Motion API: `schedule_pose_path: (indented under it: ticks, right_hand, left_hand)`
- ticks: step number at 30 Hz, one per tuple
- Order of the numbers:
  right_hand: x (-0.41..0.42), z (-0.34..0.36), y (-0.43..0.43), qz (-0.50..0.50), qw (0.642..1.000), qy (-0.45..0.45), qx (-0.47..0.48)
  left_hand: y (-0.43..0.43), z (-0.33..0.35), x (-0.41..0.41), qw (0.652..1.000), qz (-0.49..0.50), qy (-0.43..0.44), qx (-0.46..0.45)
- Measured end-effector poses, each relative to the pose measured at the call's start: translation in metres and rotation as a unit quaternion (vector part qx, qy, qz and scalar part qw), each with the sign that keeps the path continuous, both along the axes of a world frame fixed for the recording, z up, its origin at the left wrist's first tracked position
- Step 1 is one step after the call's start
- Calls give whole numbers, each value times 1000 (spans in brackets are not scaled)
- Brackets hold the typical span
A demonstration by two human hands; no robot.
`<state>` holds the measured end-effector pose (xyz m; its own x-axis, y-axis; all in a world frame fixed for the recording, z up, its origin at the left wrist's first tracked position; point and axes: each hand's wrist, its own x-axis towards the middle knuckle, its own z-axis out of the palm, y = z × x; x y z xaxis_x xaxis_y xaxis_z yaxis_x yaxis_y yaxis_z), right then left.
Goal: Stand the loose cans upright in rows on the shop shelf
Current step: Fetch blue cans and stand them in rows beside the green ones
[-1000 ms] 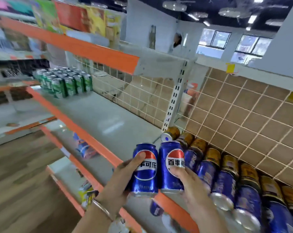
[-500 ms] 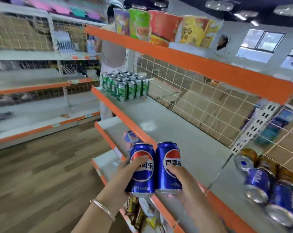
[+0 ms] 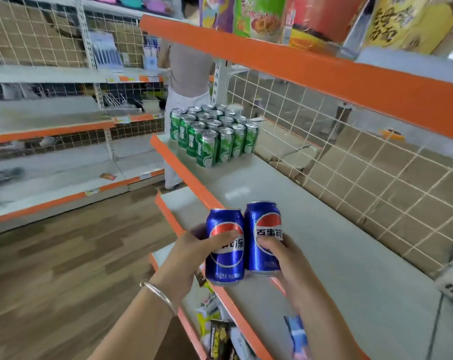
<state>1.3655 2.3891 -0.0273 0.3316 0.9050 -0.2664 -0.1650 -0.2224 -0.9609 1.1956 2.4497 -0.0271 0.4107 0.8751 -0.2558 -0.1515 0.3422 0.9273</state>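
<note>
My left hand grips a blue cola can, held upright over the orange front edge of the grey shelf. My right hand grips a second blue cola can, upright and touching the first on its right. Both cans hang in the air above the shelf's front edge. Further left along the same shelf, several green cans stand upright in tidy rows.
A white wire grid backs the shelf. The orange-edged shelf above carries snack bags. Lower shelves hold packets. A person stands at the shelf's far end. Wooden floor lies to the left.
My view has swung left along the shelf, so the lying blue cans at the right are out of sight. Both hands carried the two blue cans leftward, toward the green cans.
</note>
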Motion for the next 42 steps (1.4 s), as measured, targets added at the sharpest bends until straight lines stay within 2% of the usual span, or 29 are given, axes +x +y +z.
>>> schedule_pose_path:
  ticks: [4, 9, 16, 22, 27, 29, 32, 37, 42]
  right_hand:
    - [13, 1, 56, -10, 1000, -12, 15]
    - [25, -7, 116, -97, 995, -5, 2]
    - [44, -29, 181, -201, 978, -47, 4]
    - [51, -49, 223, -249, 958, -134, 48]
    - [53, -53, 270, -289, 914, -280, 50]
    - [55, -54, 287, -307, 899, -313, 9]
    - [65, -52, 311, -309, 872, -350, -145]
    - [80, -45, 333, -277, 916, -279, -82]
    - [86, -42, 355, -295, 904, -299, -83]
  left_hand:
    - [59, 0, 15, 1000, -5, 5, 28]
    - [118, -7, 32, 1000, -1, -20, 21]
    - [191, -17, 54, 996, -65, -31, 52]
    - [251, -28, 64, 988, -122, -30, 91]
    - [287, -45, 69, 973, -189, -33, 131]
    - [296, -53, 69, 960, -210, -19, 183]
    - [303, -61, 65, 940, -252, -11, 229]
    - [307, -68, 64, 929, -277, -29, 246]
    - [312, -72, 64, 926, -288, -43, 242]
